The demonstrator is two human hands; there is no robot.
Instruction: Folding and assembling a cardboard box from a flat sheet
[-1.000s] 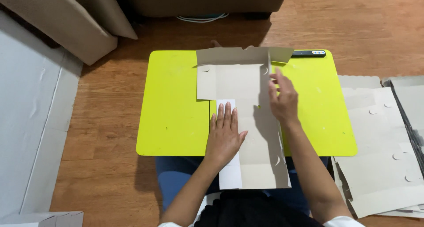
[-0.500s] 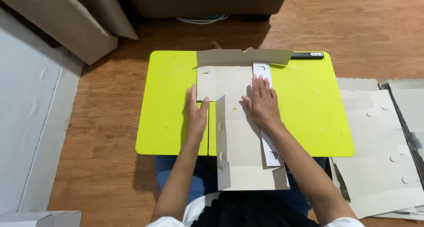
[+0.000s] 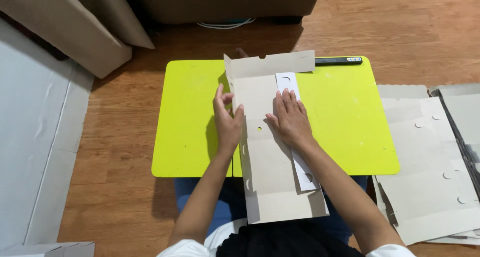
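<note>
A flat grey cardboard box blank lies lengthwise on a small lime-green table. Its far flap stands upright. My right hand presses flat on the folded-in right side panel, whose white underside shows. My left hand is on edge against the left side panel, holding that panel raised along its fold. Both forearms reach in from the bottom of the view.
A dark marker pen lies at the table's far edge. A stack of flat box blanks sits on the wood floor to the right. Large cardboard boxes stand at the back left, and a grey mat is on the left.
My left hand left the middle of the blank and lifted the left side panel. My right hand folded the right panel inward and now presses it flat.
</note>
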